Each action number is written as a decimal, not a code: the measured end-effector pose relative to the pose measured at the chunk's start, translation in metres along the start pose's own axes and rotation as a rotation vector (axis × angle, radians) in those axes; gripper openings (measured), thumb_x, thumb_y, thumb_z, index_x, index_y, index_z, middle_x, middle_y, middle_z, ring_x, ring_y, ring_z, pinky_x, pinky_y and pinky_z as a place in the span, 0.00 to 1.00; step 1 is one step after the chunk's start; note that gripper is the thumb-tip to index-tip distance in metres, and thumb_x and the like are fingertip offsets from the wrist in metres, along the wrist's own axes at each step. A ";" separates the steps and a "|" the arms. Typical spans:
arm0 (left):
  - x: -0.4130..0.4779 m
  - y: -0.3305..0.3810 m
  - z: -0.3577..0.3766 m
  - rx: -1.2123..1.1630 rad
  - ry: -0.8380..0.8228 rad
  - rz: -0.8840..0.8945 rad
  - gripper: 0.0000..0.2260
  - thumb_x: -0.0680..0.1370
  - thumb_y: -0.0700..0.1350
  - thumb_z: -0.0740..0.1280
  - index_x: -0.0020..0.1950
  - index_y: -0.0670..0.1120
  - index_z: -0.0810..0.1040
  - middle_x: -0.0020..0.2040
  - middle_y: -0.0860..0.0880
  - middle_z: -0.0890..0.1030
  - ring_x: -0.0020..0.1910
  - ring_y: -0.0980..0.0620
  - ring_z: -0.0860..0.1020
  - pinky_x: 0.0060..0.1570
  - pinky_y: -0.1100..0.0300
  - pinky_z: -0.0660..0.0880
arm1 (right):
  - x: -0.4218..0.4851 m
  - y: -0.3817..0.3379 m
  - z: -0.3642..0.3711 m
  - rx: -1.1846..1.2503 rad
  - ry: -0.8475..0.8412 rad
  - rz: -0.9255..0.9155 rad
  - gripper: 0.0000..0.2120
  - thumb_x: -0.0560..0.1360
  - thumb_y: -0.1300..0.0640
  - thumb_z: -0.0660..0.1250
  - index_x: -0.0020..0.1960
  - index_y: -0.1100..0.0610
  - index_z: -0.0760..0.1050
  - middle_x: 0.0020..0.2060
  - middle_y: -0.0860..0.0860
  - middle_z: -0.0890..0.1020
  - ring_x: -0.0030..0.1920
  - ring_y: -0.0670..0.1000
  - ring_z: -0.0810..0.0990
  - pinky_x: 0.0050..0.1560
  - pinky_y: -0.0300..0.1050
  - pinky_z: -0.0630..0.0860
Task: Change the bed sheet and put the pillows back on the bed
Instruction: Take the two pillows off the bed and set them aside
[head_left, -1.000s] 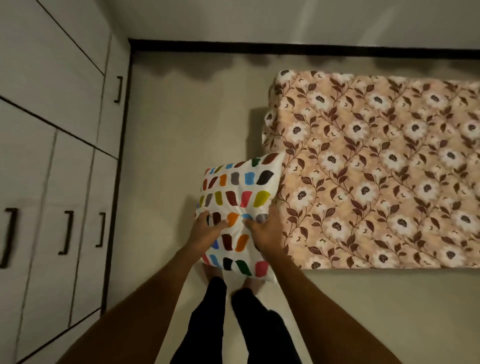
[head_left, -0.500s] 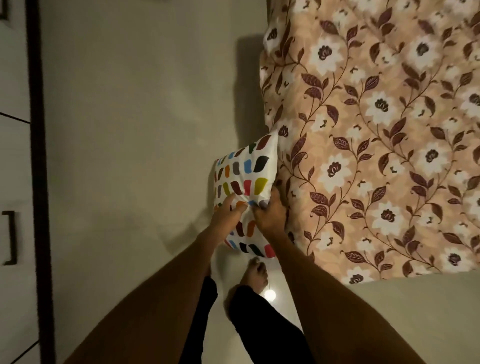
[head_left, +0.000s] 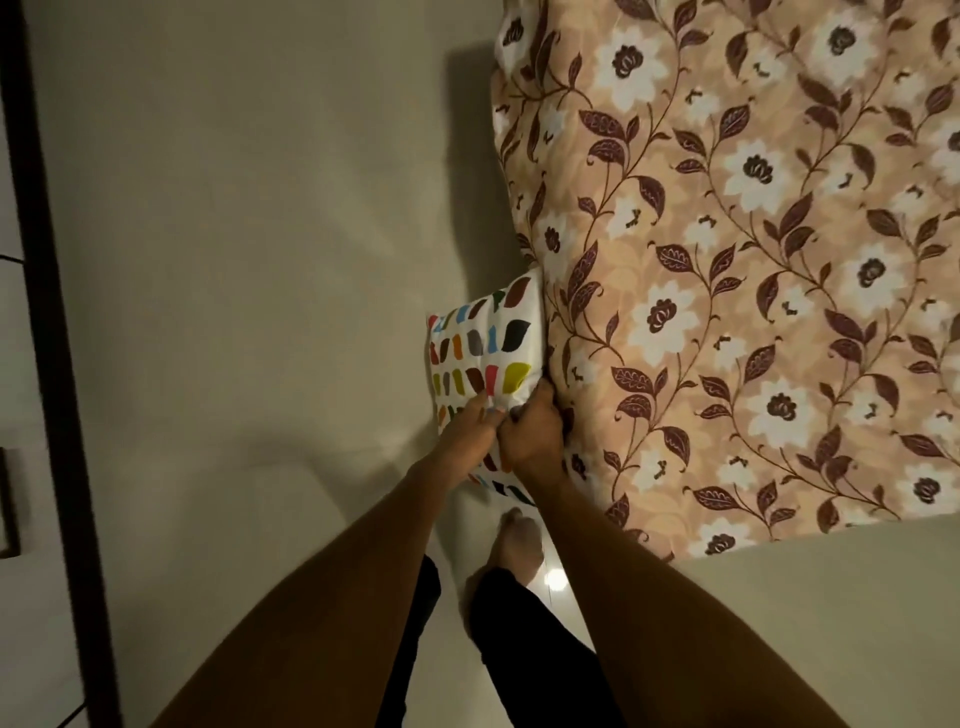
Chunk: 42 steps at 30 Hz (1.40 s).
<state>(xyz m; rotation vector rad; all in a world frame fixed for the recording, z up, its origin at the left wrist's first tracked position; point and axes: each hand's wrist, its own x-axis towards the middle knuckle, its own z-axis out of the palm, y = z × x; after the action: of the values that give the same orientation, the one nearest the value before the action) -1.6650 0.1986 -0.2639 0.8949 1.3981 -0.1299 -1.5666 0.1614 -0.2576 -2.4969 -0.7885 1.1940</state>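
Note:
A white pillow (head_left: 483, 353) with coloured leaf shapes stands on edge against the left side of the mattress. Both my hands grip its near edge: my left hand (head_left: 470, 423) on the left, my right hand (head_left: 532, 434) on the right, close beside the mattress side. The mattress (head_left: 753, 260) lies low on the floor and is covered by a peach sheet with white flowers and brown leaves. The pillow's lower part is hidden behind my hands and forearms.
Pale floor (head_left: 260, 260) stretches to the left of the mattress. A dark wardrobe base strip (head_left: 57, 364) runs down the left edge. My legs in dark trousers and a bare foot (head_left: 519, 545) are just below the pillow.
The view has dropped and closed in on the mattress. The pillow has gone from held flat in front of me to lower down and on edge against the mattress side, both hands still gripping it.

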 end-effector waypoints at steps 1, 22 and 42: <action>-0.011 0.004 -0.003 0.038 0.015 0.014 0.23 0.84 0.58 0.58 0.79 0.55 0.67 0.72 0.49 0.74 0.70 0.45 0.73 0.72 0.45 0.71 | -0.009 -0.006 -0.009 -0.023 0.003 -0.014 0.33 0.75 0.43 0.70 0.75 0.53 0.64 0.63 0.54 0.82 0.61 0.57 0.83 0.59 0.58 0.84; -0.465 0.190 0.001 1.039 0.292 0.505 0.21 0.84 0.55 0.60 0.73 0.46 0.70 0.73 0.44 0.70 0.70 0.42 0.71 0.67 0.41 0.70 | -0.361 -0.106 -0.367 -0.339 0.113 -0.286 0.29 0.79 0.42 0.62 0.76 0.54 0.67 0.72 0.59 0.74 0.71 0.61 0.72 0.69 0.59 0.73; -0.549 0.273 0.353 1.323 0.318 0.931 0.25 0.84 0.57 0.59 0.78 0.47 0.66 0.80 0.43 0.63 0.76 0.42 0.66 0.71 0.40 0.66 | -0.418 0.163 -0.631 -0.226 0.431 -0.192 0.31 0.79 0.39 0.58 0.77 0.54 0.68 0.71 0.56 0.75 0.73 0.58 0.71 0.72 0.59 0.70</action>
<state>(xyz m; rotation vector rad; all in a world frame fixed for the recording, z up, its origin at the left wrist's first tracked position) -1.3514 -0.0592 0.3159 2.6644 0.9094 -0.1993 -1.2315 -0.2143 0.3300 -2.6396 -1.0535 0.4978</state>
